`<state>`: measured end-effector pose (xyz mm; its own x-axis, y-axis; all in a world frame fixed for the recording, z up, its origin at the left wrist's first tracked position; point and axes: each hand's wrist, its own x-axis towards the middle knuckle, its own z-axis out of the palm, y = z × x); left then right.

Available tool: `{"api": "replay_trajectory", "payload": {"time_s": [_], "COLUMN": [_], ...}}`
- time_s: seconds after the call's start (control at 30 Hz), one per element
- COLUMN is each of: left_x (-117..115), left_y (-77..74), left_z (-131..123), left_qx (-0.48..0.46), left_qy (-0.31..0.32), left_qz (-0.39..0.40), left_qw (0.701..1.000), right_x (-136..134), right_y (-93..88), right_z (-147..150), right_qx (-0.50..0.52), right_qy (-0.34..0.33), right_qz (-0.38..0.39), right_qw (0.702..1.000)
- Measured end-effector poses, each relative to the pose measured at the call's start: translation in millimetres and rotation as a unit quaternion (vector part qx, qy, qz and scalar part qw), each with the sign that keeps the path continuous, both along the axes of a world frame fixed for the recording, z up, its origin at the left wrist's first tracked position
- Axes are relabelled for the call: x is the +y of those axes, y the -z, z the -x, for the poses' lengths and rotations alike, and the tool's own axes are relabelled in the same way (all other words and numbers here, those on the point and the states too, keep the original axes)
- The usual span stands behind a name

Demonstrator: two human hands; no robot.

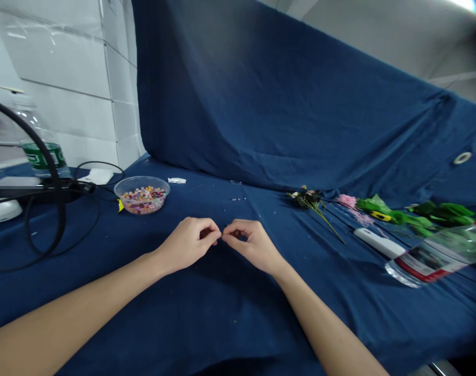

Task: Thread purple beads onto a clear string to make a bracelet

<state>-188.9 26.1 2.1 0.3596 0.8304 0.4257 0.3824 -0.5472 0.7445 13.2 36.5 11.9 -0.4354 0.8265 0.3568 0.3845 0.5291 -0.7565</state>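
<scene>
My left hand and my right hand hover over the dark blue cloth, fingers curled, their fingertips almost meeting at the centre. Anything pinched there is too small to make out. A clear bowl of mixed colourful beads stands up and to the left of my left hand, not touching it. A few tiny loose beads lie on the cloth beyond my hands.
Artificial flowers and green leaves lie to the right, near a white tube and a clear plastic bag. Black cables and a plastic bottle stand at the left. Blue cloth drapes up the back.
</scene>
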Motion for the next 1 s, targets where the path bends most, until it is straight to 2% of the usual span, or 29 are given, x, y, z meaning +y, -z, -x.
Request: {"api": "replay_trajectory", "payload": {"time_s": [0.33, 0.53, 0.73, 1.0], "left_x": [-2.6, -4.7, -6.6, -9.8], "left_y": [0.2, -1.7, -2.1, -1.3], "left_z": [1.0, 0.6, 1.1, 1.2], "left_qx": [-0.075, -0.112, -0.119, -0.109], "left_qy": [-0.015, -0.037, -0.027, -0.008], "left_qz": [-0.03, -0.07, -0.098, -0.123], "left_qw": [0.997, 0.99, 0.988, 0.986], "right_x": [5.0, 0.0, 0.7, 2.8], "right_y": [-0.3, -3.6, 0.2, 0.7], "right_z": [-0.9, 1.7, 0.3, -3.3], "right_qx": [0.135, 0.178, 0.203, 0.236], "right_qy": [0.034, -0.015, -0.059, -0.067], "right_qz": [0.042, 0.078, 0.105, 0.108], "right_qw": [0.989, 0.981, 0.972, 0.963]}}
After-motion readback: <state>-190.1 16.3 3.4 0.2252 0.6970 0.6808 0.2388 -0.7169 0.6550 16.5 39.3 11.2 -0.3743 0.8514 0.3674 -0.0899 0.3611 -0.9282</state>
